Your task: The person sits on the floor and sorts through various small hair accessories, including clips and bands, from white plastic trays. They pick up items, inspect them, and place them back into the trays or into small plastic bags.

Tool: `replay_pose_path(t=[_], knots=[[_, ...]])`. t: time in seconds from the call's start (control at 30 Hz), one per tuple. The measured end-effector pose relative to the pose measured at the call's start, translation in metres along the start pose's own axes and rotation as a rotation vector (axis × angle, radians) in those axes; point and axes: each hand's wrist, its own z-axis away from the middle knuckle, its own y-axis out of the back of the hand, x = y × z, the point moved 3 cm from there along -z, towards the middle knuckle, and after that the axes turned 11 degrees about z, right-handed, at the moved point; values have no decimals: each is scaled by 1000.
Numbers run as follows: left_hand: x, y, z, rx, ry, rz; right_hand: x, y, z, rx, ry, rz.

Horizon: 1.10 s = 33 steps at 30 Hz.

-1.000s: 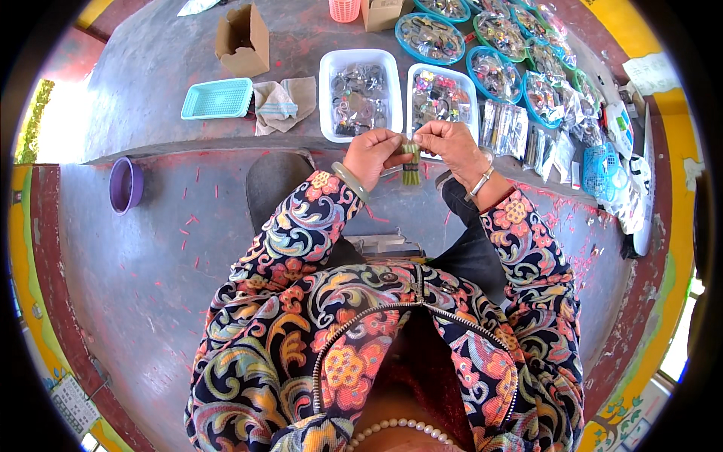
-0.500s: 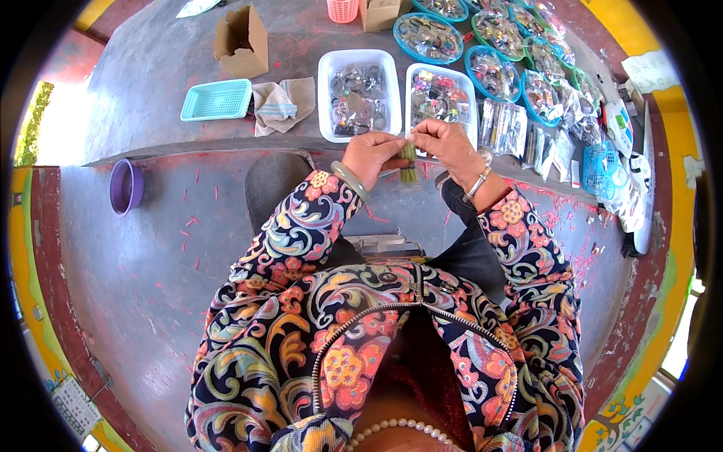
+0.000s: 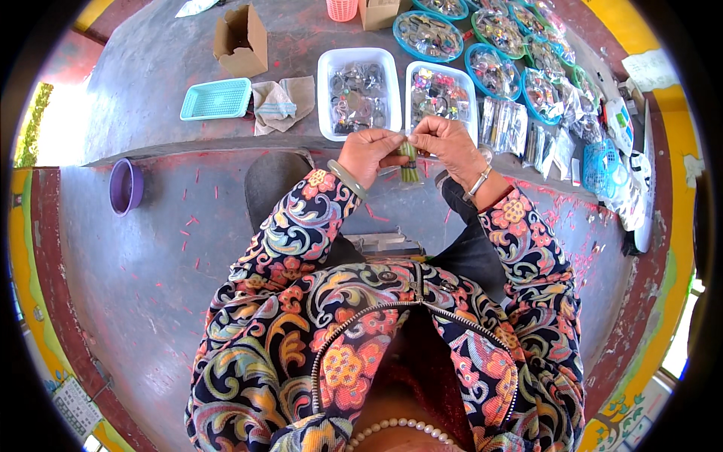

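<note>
Between my hands hangs a small bundle of thin green strands (image 3: 409,167), with a dark band around its lower part. Something clear like plastic film shows beside it. My left hand (image 3: 369,156) pinches its upper end between thumb and bent fingers. From the other side, my right hand (image 3: 449,146) is closed with thumb and forefinger together at the same upper end. The fingertips almost meet there, and what lies right under them is hidden. Just beyond my hands stand two white tubs, the left tub (image 3: 322,94) and the right tub (image 3: 409,79), holding small bagged trinkets.
On the raised ledge are a turquoise basket (image 3: 215,99), a folded cloth (image 3: 282,104), a cardboard box (image 3: 245,41) and several round trays (image 3: 428,38) of bagged goods. Flat plastic packets (image 3: 503,128) lie at the right. A purple basin (image 3: 126,187) rests on the floor.
My left hand has shifted slightly left and up, and my right fingers have risen a little. Both still grip the bundle's upper end.
</note>
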Motion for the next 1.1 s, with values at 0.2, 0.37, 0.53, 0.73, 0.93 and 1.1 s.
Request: replay_pose_path(t=[0.2,0.37,0.53,0.73,0.93,1.1], knots=[[3,-1,2,31,-43,-11,1,1,-3,-27,9,5],[1,5,-3,18,-10,-46,5,9,-5,-29,-76,69],[-5,2,-4,-10,-51,-221,-2,5,-4,1,6,252],[-5,1,-3,40,-21,-201,5,8,-4,90,106,428],[2,5,-1,38,25,-312,7,10,-4,110,74,260],[-3,5,1,-47,193,-137,8,23,-4,283,-59,20]])
